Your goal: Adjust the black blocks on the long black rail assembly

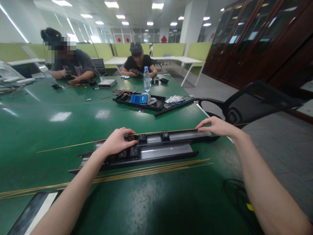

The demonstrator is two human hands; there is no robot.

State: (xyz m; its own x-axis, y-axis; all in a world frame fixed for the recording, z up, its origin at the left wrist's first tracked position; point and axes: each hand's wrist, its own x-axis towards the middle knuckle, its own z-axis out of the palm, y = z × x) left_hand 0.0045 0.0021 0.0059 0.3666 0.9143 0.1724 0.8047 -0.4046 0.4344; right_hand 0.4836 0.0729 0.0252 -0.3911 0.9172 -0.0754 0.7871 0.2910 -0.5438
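Note:
A long thin brass rod (156,133) lies along the far edge of a black rail (207,139) with a grey inner channel. My right hand (216,125) pinches the rod near the rail's right end. My left hand (119,141) is closed, its fingers on the rod at the rail's far edge and its thumb beside a small black block. Two more black blocks, one (142,139) close to my left fingertips and one (165,135) farther right, sit in this rail. A second black rail (168,157) lies nearer me, with black blocks (134,152) partly hidden by my left hand.
Several loose brass rods (156,169) lie in front of the rails. Beyond stand a black tray (158,103) with a blue item, white gloves (174,101), a black strip (171,108) and a water bottle (146,80). Two people work across the green table (61,130); a chair (259,101) stands right.

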